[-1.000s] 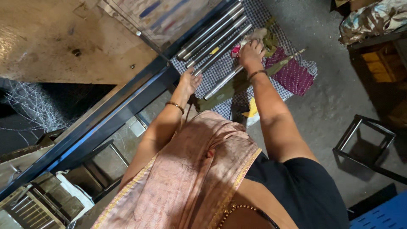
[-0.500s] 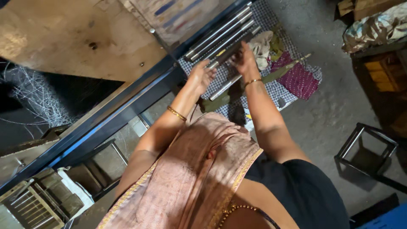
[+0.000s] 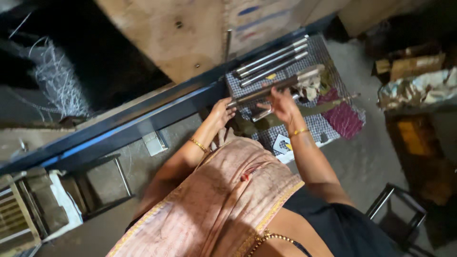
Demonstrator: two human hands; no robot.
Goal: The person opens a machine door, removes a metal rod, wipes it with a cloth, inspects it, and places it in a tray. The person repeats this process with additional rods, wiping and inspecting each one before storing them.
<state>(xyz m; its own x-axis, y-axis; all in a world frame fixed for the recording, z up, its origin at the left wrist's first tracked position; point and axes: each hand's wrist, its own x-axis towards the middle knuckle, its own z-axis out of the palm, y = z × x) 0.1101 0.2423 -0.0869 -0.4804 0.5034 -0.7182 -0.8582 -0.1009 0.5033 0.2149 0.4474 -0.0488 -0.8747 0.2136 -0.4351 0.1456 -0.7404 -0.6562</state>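
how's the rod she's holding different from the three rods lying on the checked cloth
The held rod is lifted, gripped by the left hand and right hand; the three rods lie untouched on the checked cloth. The held rod looks thicker and darker; the three look slimmer and brighter. All are long metal rods at a similar slant.

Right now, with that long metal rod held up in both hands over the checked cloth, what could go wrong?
The metal rod is held only at its near end by the left hand and near its middle by the right hand, so the far end could dip and knock the other rods lying on the checked cloth. If it slips, it might roll off the cloth onto the floor.
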